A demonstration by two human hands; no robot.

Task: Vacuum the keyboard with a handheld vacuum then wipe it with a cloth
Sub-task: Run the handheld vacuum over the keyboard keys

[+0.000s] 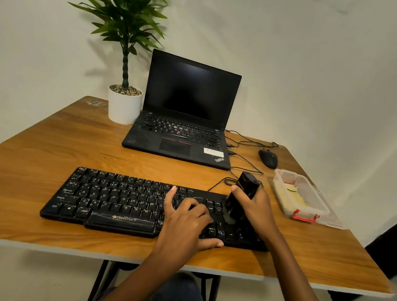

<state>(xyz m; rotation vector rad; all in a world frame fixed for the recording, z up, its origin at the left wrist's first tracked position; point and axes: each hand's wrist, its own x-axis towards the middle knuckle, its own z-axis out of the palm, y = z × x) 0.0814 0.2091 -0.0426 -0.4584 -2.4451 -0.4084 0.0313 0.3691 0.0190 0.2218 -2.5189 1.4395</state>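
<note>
Gripping the vacuum (241,197) in my right hand (256,206), I hold its nozzle on the keyboard (122,201) below; my left hand (184,220) lies flat, steadying the keys beside it. Pressing hard could pop a keycap, or snag the cable (218,182) just behind. Black, dusty keys, worn lettering.

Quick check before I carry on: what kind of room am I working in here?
Most likely a small home or office workstation: a wooden desk against a bare wall, holding an open laptop with a wired mouse, an external keyboard and a potted plant.
</note>
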